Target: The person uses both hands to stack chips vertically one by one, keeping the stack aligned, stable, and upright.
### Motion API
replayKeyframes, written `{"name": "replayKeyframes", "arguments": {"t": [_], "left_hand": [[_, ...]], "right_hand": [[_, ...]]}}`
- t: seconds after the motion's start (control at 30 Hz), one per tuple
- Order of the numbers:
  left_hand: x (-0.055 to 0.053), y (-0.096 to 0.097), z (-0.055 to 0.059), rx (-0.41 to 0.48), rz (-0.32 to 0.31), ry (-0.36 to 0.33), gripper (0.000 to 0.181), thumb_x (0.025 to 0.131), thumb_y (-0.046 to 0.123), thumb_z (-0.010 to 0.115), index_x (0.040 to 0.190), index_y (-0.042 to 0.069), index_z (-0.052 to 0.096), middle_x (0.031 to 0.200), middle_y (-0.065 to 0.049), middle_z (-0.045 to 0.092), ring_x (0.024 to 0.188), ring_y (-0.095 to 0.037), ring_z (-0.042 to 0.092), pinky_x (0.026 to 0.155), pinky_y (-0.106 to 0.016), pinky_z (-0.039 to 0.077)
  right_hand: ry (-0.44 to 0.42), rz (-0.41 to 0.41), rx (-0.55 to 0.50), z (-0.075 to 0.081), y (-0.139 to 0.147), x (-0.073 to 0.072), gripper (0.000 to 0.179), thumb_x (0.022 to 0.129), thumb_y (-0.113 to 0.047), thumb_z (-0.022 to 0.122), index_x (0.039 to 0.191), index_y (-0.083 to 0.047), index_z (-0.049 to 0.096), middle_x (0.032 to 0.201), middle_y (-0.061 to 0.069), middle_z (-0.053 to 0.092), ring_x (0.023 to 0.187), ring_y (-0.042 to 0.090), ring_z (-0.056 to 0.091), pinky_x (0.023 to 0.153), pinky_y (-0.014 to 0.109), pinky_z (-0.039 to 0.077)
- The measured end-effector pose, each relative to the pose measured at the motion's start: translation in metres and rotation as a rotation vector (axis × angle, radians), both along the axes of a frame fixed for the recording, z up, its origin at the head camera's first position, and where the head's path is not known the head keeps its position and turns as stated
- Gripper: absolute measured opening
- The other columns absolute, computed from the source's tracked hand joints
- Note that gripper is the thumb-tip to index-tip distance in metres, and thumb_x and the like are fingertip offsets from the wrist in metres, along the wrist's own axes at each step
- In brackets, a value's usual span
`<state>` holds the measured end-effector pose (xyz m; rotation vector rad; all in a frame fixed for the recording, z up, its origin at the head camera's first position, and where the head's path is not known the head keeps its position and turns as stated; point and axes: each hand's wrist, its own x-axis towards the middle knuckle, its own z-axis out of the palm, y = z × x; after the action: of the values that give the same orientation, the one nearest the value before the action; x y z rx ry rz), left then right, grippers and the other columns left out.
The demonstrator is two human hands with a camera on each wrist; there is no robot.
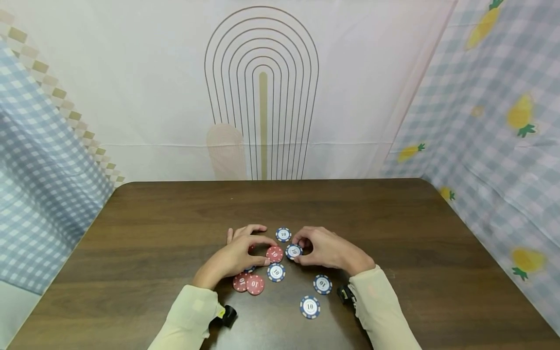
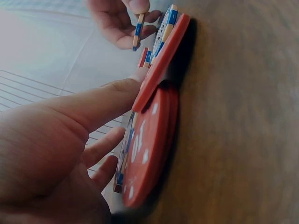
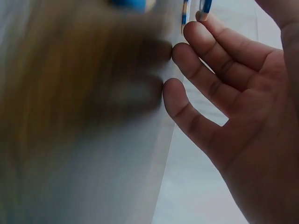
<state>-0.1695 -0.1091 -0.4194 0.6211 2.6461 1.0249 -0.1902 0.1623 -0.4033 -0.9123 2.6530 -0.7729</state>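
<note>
My left hand (image 1: pixel 227 257) pinches a red poker chip (image 1: pixel 274 254) marked 10 between thumb and index finger, its other fingers spread out behind. In the left wrist view this red chip is tilted, with its lower edge by the overlapping red chips (image 2: pixel 148 149). Just to the right, my right hand (image 1: pixel 330 249) holds a blue-and-white poker chip (image 1: pixel 293 252) by its edges, thumb in front and fingers behind. The right wrist view shows the hand's palm and fingers (image 3: pixel 224 88), with only a sliver of a blue chip (image 3: pixel 204 8) at the top.
One blue chip (image 1: pixel 283 234) lies behind the hands and another blue chip (image 1: pixel 276 272) in front of the held red one. Two overlapping red chips (image 1: pixel 255 285) sit below my left hand. Toward the front right are more blue chips (image 1: pixel 310 307) on the brown table (image 1: pixel 153 243).
</note>
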Motion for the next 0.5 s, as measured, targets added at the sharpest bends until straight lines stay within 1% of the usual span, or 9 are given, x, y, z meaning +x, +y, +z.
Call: {"name": "replayKeyframes", "arguments": {"t": [0.07, 0.23, 0.33, 0.5], "left_hand": [[0.000, 0.000, 0.000, 0.000, -0.005, 0.005, 0.033, 0.093, 0.020, 0.083, 0.124, 0.029, 0.077, 0.159, -0.010, 0.046, 0.150, -0.045, 0.030, 0.120, -0.074, -0.008], [0.000, -0.001, 0.000, -0.012, -0.010, 0.010, 0.034, 0.093, 0.020, 0.083, 0.125, 0.028, 0.077, 0.159, -0.010, 0.046, 0.150, -0.045, 0.031, 0.119, -0.075, -0.007], [0.000, -0.002, 0.000, -0.017, -0.009, 0.006, 0.035, 0.092, 0.020, 0.083, 0.126, 0.027, 0.077, 0.159, -0.009, 0.046, 0.150, -0.045, 0.031, 0.119, -0.076, -0.007], [0.000, -0.001, 0.001, -0.018, -0.007, -0.006, 0.034, 0.093, 0.020, 0.082, 0.126, 0.028, 0.076, 0.160, -0.009, 0.045, 0.151, -0.045, 0.029, 0.120, -0.075, -0.007]], "right_hand": [[-0.010, 0.002, 0.004, 0.000, -0.005, 0.001, 0.028, 0.091, -0.028, 0.081, 0.114, -0.014, 0.072, 0.096, -0.009, 0.063, 0.088, 0.010, 0.058, 0.079, 0.028, 0.051], [0.015, -0.016, 0.055, 0.001, -0.015, 0.004, 0.030, 0.093, -0.030, 0.080, 0.117, -0.013, 0.072, 0.094, -0.009, 0.063, 0.084, 0.010, 0.057, 0.075, 0.029, 0.050], [0.037, -0.028, 0.077, 0.003, -0.020, 0.006, 0.030, 0.093, -0.031, 0.080, 0.116, -0.014, 0.072, 0.094, -0.009, 0.063, 0.084, 0.010, 0.057, 0.075, 0.032, 0.050], [0.043, -0.043, 0.103, 0.004, -0.027, 0.008, 0.031, 0.094, -0.034, 0.080, 0.117, -0.014, 0.073, 0.095, -0.008, 0.063, 0.084, 0.010, 0.056, 0.076, 0.038, 0.050]]}}
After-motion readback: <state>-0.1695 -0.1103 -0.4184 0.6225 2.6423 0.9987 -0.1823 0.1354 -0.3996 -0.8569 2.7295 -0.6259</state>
